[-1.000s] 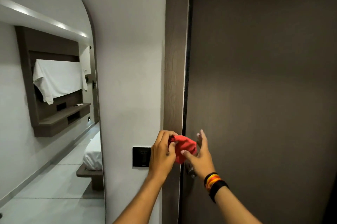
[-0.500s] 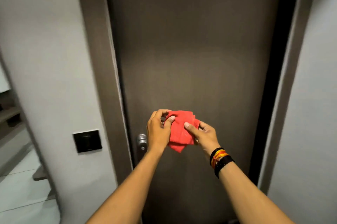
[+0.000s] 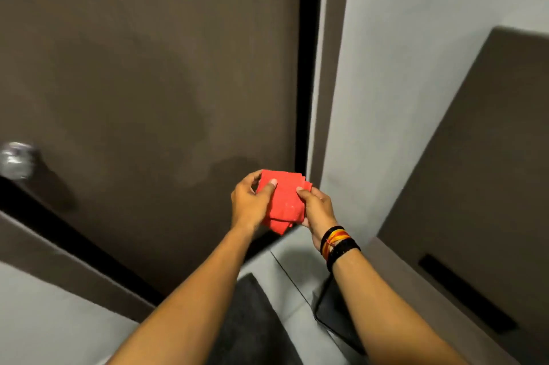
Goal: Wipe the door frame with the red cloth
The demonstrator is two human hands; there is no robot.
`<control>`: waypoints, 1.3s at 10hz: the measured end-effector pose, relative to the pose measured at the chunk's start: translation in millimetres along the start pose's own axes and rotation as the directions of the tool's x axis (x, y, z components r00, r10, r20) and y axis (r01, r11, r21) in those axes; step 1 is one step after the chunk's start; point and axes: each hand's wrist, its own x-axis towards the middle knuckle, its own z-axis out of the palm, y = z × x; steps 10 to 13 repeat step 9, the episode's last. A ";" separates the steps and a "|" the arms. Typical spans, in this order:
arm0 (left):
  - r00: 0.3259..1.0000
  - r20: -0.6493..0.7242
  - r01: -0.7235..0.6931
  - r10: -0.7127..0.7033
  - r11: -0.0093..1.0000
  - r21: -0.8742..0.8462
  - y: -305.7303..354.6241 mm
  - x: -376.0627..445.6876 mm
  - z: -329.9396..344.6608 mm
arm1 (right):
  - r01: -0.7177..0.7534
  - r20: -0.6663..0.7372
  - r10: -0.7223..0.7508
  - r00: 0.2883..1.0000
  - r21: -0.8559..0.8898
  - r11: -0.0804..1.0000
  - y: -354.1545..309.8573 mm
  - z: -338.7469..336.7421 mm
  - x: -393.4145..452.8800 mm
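Observation:
A folded red cloth (image 3: 284, 199) is held between both hands in front of the dark brown door (image 3: 148, 67). My left hand (image 3: 251, 205) pinches its left edge with the thumb on top. My right hand (image 3: 316, 210), with bands on the wrist, grips its right edge. The right side of the door frame (image 3: 325, 97) runs up just behind and to the right of the cloth, apart from it. The left side of the frame (image 3: 59, 263) crosses the lower left.
A metal door knob (image 3: 16, 159) sits at the left edge, blurred. A grey wall (image 3: 386, 67) lies right of the frame, with a brown panel (image 3: 475, 171) further right. A dark mat (image 3: 249, 320) lies on the grey floor below my arms.
The view has swung right and down, from the left frame and mirror to the right frame and floor. The cloth went from bunched against the left frame to folded flat between both hands.

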 end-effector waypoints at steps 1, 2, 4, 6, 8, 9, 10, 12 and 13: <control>0.976 0.100 0.200 -0.192 0.977 -0.074 -56.0 -12.2 59.7 | -0.130 -0.098 0.136 0.986 0.065 0.989 47.0 -58.9 23.3; 0.919 0.196 0.358 -0.342 0.932 -0.050 -112.1 -20.0 113.1 | -0.196 -0.186 0.211 0.960 0.098 0.976 92.7 -109.1 48.5; 0.765 0.326 0.552 -0.555 0.826 0.110 -220.9 -56.4 200.0 | -0.341 -0.352 0.391 0.851 0.196 0.919 192.5 -193.7 68.3; 0.682 0.378 0.619 -0.626 0.770 0.157 -316.5 -80.5 271.1 | -0.435 -0.400 0.481 0.780 0.205 0.877 282.3 -258.8 110.1; 0.616 0.477 0.569 -0.627 0.773 0.282 -368.3 -88.7 290.8 | -0.513 -0.356 0.540 0.763 0.175 0.840 318.8 -289.7 132.0; 0.687 0.460 0.389 -0.562 0.820 0.420 -376.5 -98.0 286.7 | -0.517 -0.415 0.514 0.751 0.116 0.848 324.8 -290.4 126.2; 0.687 0.460 0.389 -0.562 0.820 0.420 -376.5 -98.0 286.7 | -0.517 -0.415 0.514 0.751 0.116 0.848 324.8 -290.4 126.2; 0.687 0.460 0.389 -0.562 0.820 0.420 -376.5 -98.0 286.7 | -0.517 -0.415 0.514 0.751 0.116 0.848 324.8 -290.4 126.2; 0.687 0.460 0.389 -0.562 0.820 0.420 -376.5 -98.0 286.7 | -0.517 -0.415 0.514 0.751 0.116 0.848 324.8 -290.4 126.2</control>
